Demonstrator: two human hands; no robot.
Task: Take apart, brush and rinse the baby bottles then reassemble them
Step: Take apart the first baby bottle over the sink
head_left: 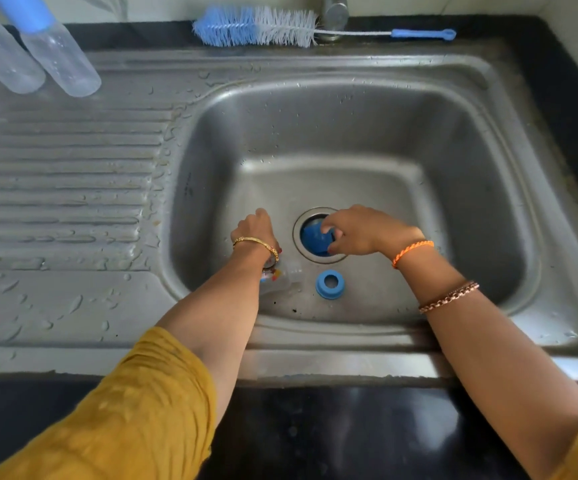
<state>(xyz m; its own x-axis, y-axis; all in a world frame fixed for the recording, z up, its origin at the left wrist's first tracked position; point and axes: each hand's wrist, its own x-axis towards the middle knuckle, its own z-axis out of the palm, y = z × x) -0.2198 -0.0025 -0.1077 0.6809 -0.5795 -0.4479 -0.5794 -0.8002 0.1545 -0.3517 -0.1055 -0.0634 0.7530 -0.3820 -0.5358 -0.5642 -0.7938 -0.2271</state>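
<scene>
Sink: stainless steel basin (pixel 488 161) with a ribbed, wet draining board (pixel 59 188) to its left, set in a dark stone table (pixel 315 427).
Right hand: right hand (pixel 367 233) reaches over the round drain, fingers curled round a blue plastic bottle cap (pixel 313 237) that sits in the drain opening.
Left hand: left hand (pixel 254 228) is low in the basin, its fingers turned away from the camera; it seems to grip a clear plastic baby bottle (pixel 286 277) lying under the wrist, though the grip itself is hidden.
Ring: blue plastic screw ring (pixel 331 284) lies flat on the basin floor, just near of the drain, beside the clear bottle and apart from both hands.
Finished bottles: two clear bottles with blue tops (pixel 38 53) stand at the far left corner of the draining board, side by side.
Brush: blue-and-white bristled bottle brush with a wire stem and blue handle (pixel 256 27) lies on the back ledge, against the base of the steel tap (pixel 334 15).
Sleeves: mustard-yellow sleeves (pixel 135 410) on both arms; bangles and an orange thread at the wrists.
</scene>
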